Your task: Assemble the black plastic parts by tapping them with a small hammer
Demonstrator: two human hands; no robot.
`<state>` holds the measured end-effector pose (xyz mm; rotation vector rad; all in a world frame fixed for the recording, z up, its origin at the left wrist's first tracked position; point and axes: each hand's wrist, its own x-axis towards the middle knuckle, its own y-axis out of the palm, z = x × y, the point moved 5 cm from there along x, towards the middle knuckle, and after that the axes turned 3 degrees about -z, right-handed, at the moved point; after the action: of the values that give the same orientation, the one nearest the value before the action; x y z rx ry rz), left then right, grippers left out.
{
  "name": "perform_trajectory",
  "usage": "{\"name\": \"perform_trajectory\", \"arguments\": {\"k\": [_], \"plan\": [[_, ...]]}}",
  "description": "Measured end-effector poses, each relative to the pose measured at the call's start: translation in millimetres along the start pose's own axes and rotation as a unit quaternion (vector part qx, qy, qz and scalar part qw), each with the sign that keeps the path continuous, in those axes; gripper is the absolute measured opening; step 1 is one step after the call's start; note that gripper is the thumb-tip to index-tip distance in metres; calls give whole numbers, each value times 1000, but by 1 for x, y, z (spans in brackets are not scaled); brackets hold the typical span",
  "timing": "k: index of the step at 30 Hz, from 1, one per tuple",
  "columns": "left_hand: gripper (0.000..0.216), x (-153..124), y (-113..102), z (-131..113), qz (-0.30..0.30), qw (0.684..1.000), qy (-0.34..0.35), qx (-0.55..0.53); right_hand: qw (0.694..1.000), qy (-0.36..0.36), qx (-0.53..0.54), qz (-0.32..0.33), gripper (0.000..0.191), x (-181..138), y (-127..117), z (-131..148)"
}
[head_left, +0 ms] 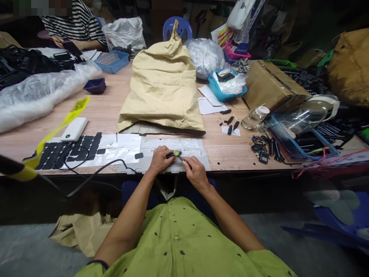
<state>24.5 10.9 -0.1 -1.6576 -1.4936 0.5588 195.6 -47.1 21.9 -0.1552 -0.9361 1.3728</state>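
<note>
Both my hands rest at the near edge of the wooden table (109, 111), over a clear plastic sheet (173, 146). My left hand (160, 159) is closed on a small black part with a yellow-green round piece (174, 154). My right hand (195, 172) is closed in a pinch just right of it, gripping a thin dark tool whose tip touches that part. To the left lies a white sheet carrying several black pads (72, 148), with one loose black pad (138, 156) near my left hand.
A tan sack (163, 84) lies behind my hands. A white power bank (74, 129) and black cable (86, 173) sit left; small screwdrivers (230, 125), a clear bottle (255, 117) and blue baskets (294, 142) sit right. Another person in a striped shirt (75, 25) sits far left.
</note>
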Motion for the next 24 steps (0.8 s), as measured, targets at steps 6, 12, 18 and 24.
{"name": "perform_trajectory", "arguments": {"k": [6,12,18,24], "plan": [[21,1,0,0,1,1000,-5,-9,991,15,-123,-42,27,18,-14,-28],[21,-1,-2,-2,0,1000,-2,-28,952,6,-306,-32,21,29,-13,-51],[20,0,-8,-1,-14,998,1,-57,942,5,-333,-33,21,25,-6,-48],[14,-24,-27,-18,-75,983,67,-153,940,2,-339,-34,20,27,-6,-47]]}}
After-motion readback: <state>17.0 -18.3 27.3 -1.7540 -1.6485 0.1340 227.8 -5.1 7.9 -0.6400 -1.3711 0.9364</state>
